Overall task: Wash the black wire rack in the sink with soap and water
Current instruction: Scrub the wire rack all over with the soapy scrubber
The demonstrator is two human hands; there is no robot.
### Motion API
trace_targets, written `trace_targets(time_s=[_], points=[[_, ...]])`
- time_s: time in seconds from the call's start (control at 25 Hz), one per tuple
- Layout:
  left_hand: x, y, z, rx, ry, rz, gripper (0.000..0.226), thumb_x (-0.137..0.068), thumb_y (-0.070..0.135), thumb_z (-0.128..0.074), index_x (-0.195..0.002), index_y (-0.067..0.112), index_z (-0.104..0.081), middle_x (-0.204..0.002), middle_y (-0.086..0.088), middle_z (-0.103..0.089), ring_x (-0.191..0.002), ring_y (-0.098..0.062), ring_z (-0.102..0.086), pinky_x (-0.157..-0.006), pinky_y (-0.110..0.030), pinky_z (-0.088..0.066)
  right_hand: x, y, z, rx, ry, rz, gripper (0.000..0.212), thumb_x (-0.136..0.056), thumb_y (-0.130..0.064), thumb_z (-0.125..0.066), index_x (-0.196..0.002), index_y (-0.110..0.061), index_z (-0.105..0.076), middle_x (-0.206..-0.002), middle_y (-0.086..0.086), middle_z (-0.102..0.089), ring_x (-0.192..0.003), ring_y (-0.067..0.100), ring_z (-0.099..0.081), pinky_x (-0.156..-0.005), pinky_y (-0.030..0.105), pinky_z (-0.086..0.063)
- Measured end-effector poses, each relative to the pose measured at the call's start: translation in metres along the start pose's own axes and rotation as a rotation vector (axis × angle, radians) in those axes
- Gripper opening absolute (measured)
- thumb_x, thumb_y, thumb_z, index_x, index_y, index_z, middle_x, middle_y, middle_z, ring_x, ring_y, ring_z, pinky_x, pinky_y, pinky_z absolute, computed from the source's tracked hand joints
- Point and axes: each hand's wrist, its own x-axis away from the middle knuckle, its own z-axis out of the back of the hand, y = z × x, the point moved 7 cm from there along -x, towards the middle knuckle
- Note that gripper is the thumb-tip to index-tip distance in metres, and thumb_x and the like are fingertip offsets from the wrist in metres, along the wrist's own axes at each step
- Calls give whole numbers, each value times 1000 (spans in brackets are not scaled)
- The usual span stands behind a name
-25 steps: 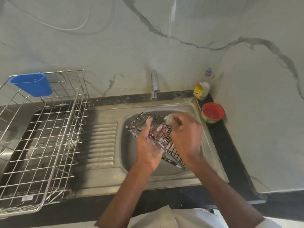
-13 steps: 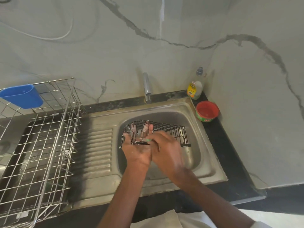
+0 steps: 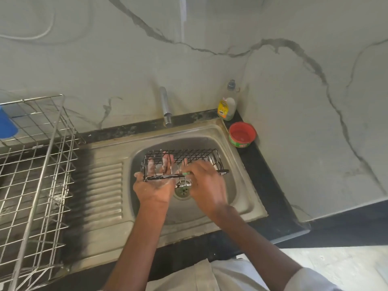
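Black wire rack [image 3: 182, 162] held over steel sink [image 3: 241, 185]: left hand [image 3: 154, 185] grips it, right hand [image 3: 206, 183] pinches green scrubber [image 3: 186, 173]; marble wall [image 3: 126, 59] behind.

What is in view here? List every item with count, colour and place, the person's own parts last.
wire rack: one, black, held over the sink basin.
scrubber: one, green, mostly hidden in the right hand.
sink: one, steel, set in the black counter.
tap: one, chrome, behind the basin.
soap bottle: one, clear with yellow label, back right corner.
tub: one, red, right of the sink.
drying basket: one, silver wire, left.
cup: one, blue, on the basket.
left hand: soapy, holds the rack.
right hand: holds the scrubber at the rack.
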Motion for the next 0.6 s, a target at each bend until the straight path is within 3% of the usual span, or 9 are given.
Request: trace_targets(time_s=[0.12,0.16,0.28,0.32,0.4,0.48,0.56,0.6], points=[[-9,3,12,-41,-5,13,54,-112,52,-30,-135,15,-62,-143,-29,-61,-127,-42,-67,-88,-79,-50,14,82,25,34,65,-432,37,-81,12,-63,-101,-18,-73,-97,0,-71,-89,22,-69,-63,26,-50],[-9,3,14,-60,-13,10,53,-111,55,-32,-130,16,-64,-144,-28,-61,-129,-41,-66,-93,-79,-49,21,86,27,12,61,-465,33,-85,8,-63,-101,-20,-74,-97,-2,-71,-89,20,-69,-64,23,-49],[-7,-3,14,-163,-41,2,66,-105,68,-43,-130,11,-64,-143,-28,-62,-130,-42,-65,-105,-73,-48,13,13,7,-127,-46,-51,27,-87,6,-67,-95,-19,-74,-95,-7,-71,-91,10,-63,-71,8,-39],[-5,-5,12,-219,-48,-7,77,-101,73,-47,-140,8,-61,-147,-29,-60,-132,-44,-64,-109,-67,-49,4,-6,5,-156,-36,50,25,-86,6,-67,-94,-18,-74,-95,-5,-71,-92,11,-61,-73,11,-41],[0,-9,9,-318,-60,-22,96,-94,82,-52,-150,4,-56,-152,-28,-56,-136,-44,-61,-115,-60,-48,-18,-10,12,-151,98,1,19,-88,1,-66,-95,-15,-73,-95,-2,-71,-89,15,-61,-72,25,-51],[7,-11,3,-395,-62,-28,101,-91,87,-49,-141,0,-63,-140,-23,-66,-125,-38,-69,-107,-54,-56,-26,-5,19,-174,163,-46,16,-89,0,-68,-97,-13,-74,-94,-1,-71,-84,11,-59,-72,28,-53],[9,-8,1,-459,-43,-39,94,-94,88,-40,-119,3,-71,-112,-19,-75,-96,-32,-77,-84,-41,-64,-17,-22,14,-169,76,220,17,-88,3,-70,-96,-11,-76,-93,0,-72,-84,7,-59,-77,19,-52],[7,-7,0,-467,-41,-36,94,-94,88,-38,-117,3,-71,-107,-18,-76,-89,-31,-77,-78,-38,-64,-14,-30,13,-159,51,315,17,-88,4,-69,-95,-10,-76,-94,1,-72,-86,11,-61,-78,22,-54]])
